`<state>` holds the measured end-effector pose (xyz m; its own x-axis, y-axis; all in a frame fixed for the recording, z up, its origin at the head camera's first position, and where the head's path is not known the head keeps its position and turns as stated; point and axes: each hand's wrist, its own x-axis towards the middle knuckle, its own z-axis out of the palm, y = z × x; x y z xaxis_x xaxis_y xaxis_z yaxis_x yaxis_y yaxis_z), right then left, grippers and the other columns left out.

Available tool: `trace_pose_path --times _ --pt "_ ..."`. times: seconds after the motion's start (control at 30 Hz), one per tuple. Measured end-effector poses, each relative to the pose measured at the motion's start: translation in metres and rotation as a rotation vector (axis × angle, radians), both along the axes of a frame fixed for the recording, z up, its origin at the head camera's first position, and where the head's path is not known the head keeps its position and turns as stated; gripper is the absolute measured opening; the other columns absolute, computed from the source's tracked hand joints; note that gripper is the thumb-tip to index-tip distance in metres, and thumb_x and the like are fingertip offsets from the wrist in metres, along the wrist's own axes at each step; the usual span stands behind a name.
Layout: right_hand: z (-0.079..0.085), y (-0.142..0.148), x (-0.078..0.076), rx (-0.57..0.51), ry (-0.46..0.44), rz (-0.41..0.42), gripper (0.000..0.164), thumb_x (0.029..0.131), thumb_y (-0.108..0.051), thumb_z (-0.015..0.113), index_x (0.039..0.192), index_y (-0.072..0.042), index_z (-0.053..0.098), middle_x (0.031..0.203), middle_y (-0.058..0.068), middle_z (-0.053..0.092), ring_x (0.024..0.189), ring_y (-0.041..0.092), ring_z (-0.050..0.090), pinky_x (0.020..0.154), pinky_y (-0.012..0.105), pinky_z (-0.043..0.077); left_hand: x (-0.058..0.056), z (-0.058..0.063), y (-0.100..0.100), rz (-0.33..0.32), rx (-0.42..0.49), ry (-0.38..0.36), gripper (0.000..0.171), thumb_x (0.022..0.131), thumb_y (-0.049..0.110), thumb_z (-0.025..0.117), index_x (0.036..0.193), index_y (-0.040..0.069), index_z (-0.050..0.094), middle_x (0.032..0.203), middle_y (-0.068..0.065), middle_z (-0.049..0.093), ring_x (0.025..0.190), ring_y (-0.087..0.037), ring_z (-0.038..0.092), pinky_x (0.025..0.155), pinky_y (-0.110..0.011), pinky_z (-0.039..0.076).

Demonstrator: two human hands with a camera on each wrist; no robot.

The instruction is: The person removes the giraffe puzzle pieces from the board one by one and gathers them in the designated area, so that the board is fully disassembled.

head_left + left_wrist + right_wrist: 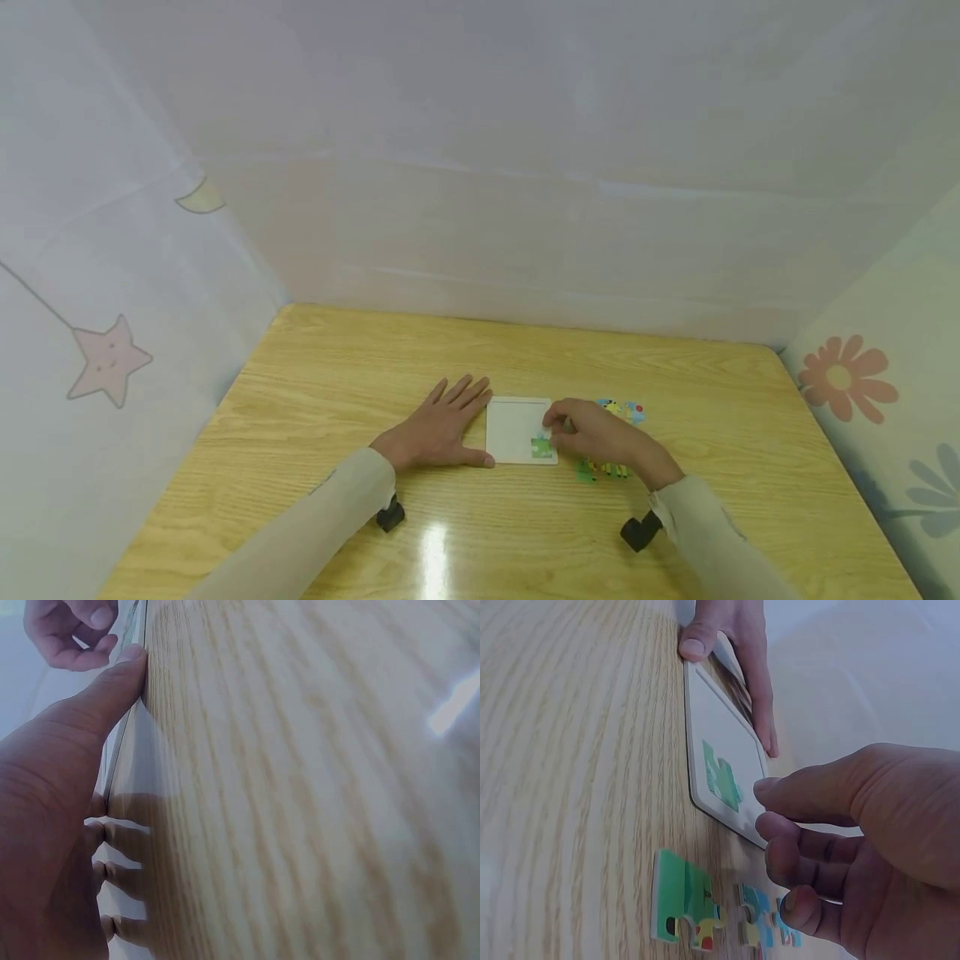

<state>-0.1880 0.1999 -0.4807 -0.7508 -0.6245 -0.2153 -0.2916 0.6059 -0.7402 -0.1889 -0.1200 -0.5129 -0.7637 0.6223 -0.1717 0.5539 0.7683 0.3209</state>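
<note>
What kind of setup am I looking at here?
Likely a curtained tabletop recording booth: a wooden table walled by pale sheets printed with a star and flower, with a puzzle tray on it.

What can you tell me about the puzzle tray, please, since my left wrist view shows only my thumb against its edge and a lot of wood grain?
Observer: The white tray holds one green piece, seated in its near right corner.
Operator: Thank you. Where is the right hand?
Observer: The right hand hovers over the tray's right edge, fingers curled above that green piece; I cannot tell whether they touch it.
Operator: Are more pieces about?
Observer: Yes, loose pieces lie on the table to the right of the tray, partly under the right hand.
Operator: And my left hand overall?
Observer: The left hand lies flat on the table, fingers spread, at the tray's left edge.
</note>
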Motion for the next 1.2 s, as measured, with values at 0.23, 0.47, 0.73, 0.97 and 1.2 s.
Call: trace_pose_path --times 0.23,0.47,0.73,0.97,1.2 --pt "-0.004 -0.009 -0.004 0.062 0.046 0.023 0.025 0.106 -0.014 0.065 0.129 -0.004 0.069 0.115 0.004 0.074 0.094 0.013 0.064 0.082 0.027 0.057 -0.001 -0.001 0.000 0.003 0.004 0.000 0.113 0.092 0.084 0.056 0.173 0.016 0.017 0.183 -0.002 0.007 0.171 -0.031 0.004 0.137 -0.061 0.006" --pt "0.000 -0.018 -0.003 0.080 0.030 0.046 0.019 0.106 -0.012 0.064 0.123 -0.006 0.071 0.107 0.003 0.073 0.084 0.011 0.059 0.075 0.024 0.053 -0.001 -0.003 0.000 0.004 0.007 0.006 0.113 0.091 0.085 0.056 0.173 0.016 0.018 0.183 -0.002 0.008 0.171 -0.031 0.006 0.137 -0.061 0.007" --pt "-0.001 -0.020 -0.002 0.081 0.040 0.045 0.013 0.103 -0.012 0.068 0.115 -0.007 0.070 0.100 0.003 0.066 0.082 0.013 0.056 0.072 0.025 0.051 -0.001 -0.002 0.001 0.009 0.002 0.008 0.113 0.091 0.084 0.057 0.173 0.016 0.019 0.183 -0.002 0.008 0.171 -0.031 0.006 0.137 -0.061 0.006" --pt "0.000 -0.020 -0.003 0.055 0.028 0.015 0.006 0.105 -0.012 0.065 0.110 -0.009 0.067 0.106 0.006 0.069 0.078 0.014 0.057 0.068 0.027 0.051 0.000 0.000 0.002 0.005 0.001 0.002 0.112 0.092 0.083 0.058 0.173 0.015 0.019 0.183 -0.003 0.008 0.171 -0.032 0.006 0.137 -0.062 0.006" --pt "0.006 -0.012 -0.001 0.014 0.040 -0.017 0.010 0.109 -0.013 0.060 0.106 -0.013 0.070 0.096 0.004 0.072 0.069 0.008 0.052 0.061 0.024 0.048 0.000 -0.002 0.000 0.000 -0.003 0.014 0.113 0.092 0.084 0.056 0.173 0.016 0.017 0.183 -0.002 0.007 0.171 -0.031 0.005 0.137 -0.061 0.006"
